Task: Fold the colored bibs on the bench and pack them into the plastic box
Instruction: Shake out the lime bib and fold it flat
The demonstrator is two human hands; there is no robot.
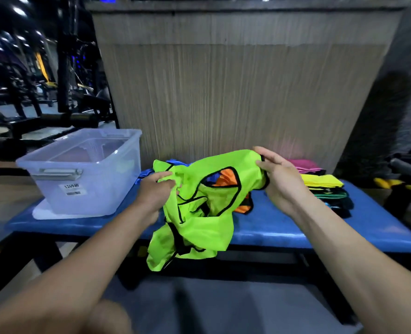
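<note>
Both hands grip one lime-green bib (199, 213), lifted above the middle of the blue bench (296, 227). On the right, the right hand (279, 179) curls its fingers round a top corner of the fabric, thumb on the near side, holding that corner higher than everything else. On the left, the left hand (156, 191) has its fingers closed into a bunch of the cloth, lower down.

Between the two hands the bib hangs loose and crumpled, not yet folded. It is bright green with thin black piping along every edge, and an oval opening edged in black gapes near its upper middle. Its lower part droops past the near edge of the bench, ending in a wrinkled corner.

Through that opening and under the right side of the green cloth an orange bib (228, 177) shows, lying on the bench. A blue bib (173, 163) peeks out behind the left hand.

At the far left of the bench stands the clear plastic box (84, 179), lidless, with a white label on its near wall. At the far right sits a stack of folded bibs (324, 186): pink on the far side, then yellow over green, with darker ones beneath.
</note>
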